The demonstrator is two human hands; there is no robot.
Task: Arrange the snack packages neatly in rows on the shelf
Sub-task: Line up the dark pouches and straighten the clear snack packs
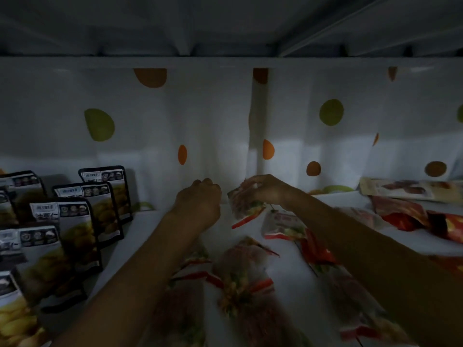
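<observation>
My right hand (263, 189) grips the top of a clear snack pack with red trim (244, 205), held upright near the back of the dim shelf (140, 229). Just left of it, my left hand (200, 196) is curled with its knuckles toward the back curtain; whether it holds anything is hidden. More red-trimmed packs lie flat below my arms (240, 271) and beside the held one (280, 225). On the left, several black-edged pouches with yellow pictures (100, 194) stand upright in rows.
A white curtain with orange and green dots (225, 126) closes the back. Red and beige packages lie in a loose heap at the right (406, 211). The upper shelf's underside (225, 26) hangs close overhead.
</observation>
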